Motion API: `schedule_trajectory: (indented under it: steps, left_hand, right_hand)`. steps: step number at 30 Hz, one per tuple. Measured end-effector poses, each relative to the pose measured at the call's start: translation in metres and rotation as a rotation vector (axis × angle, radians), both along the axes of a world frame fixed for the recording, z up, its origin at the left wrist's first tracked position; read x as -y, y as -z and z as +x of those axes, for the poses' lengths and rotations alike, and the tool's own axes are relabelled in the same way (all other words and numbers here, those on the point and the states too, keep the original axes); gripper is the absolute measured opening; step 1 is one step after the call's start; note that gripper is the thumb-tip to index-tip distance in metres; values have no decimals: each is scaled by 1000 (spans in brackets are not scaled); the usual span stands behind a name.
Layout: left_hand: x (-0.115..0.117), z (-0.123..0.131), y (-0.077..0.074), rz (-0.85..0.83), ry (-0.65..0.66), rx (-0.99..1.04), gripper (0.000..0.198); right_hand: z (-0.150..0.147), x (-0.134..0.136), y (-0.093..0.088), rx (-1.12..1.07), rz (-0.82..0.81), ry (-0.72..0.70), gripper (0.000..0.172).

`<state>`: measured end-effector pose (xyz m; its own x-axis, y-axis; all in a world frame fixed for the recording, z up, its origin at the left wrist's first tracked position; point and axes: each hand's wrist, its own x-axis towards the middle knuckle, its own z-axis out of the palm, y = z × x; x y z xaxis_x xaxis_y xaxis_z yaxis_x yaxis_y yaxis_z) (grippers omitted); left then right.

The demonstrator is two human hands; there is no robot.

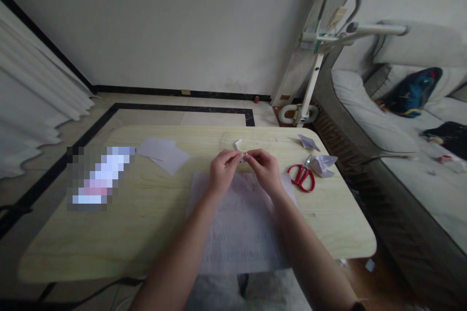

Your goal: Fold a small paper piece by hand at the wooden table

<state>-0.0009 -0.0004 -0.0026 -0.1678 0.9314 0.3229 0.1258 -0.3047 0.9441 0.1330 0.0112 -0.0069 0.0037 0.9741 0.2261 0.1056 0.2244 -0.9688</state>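
Observation:
My left hand (223,169) and my right hand (263,167) meet over the far edge of a large printed sheet (244,233). Fingertips of both hands are pinched on a small piece of white paper (243,158), mostly covered by the fingers. Just beyond them a small folded white paper strip (238,144) lies on the table. To the right of my right hand rest red-handled scissors (302,177), with their blades pointing away. A folded paper shape (324,165) touches or lies close to the blades, and another folded paper (308,142) sits behind it.
The pale wooden table (160,233) has rounded corners. Loose white sheets (164,153) lie at its back left, near a pixelated, blurred-out object (102,177). Beyond the right edge stand a white exercise machine (314,73) and a grey sofa (394,131). A white curtain (32,87) hangs at the left.

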Motion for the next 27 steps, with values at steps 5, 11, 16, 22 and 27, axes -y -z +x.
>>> schedule_trajectory:
  steps: [5, 11, 16, 22, 27]
  left_hand:
    - [0, 2, -1, -119, -90, 190, 22]
    - [-4, 6, -1, -152, -74, 452, 25]
    - [-3, 3, -5, -158, 38, 509, 23]
    - [-4, -3, -1, -220, 163, 500, 26]
    - [-3, 0, 1, -229, 90, 473, 21]
  right_hand:
    - [-7, 3, 1, -60, 26, 71, 18]
    - [-14, 4, 4, -149, 16, 81, 18]
    - [-12, 6, 5, -118, 132, 114, 12]
    - [-7, 5, 1, -136, 123, 91, 11]
    - [-10, 6, 4, -136, 128, 100, 12]
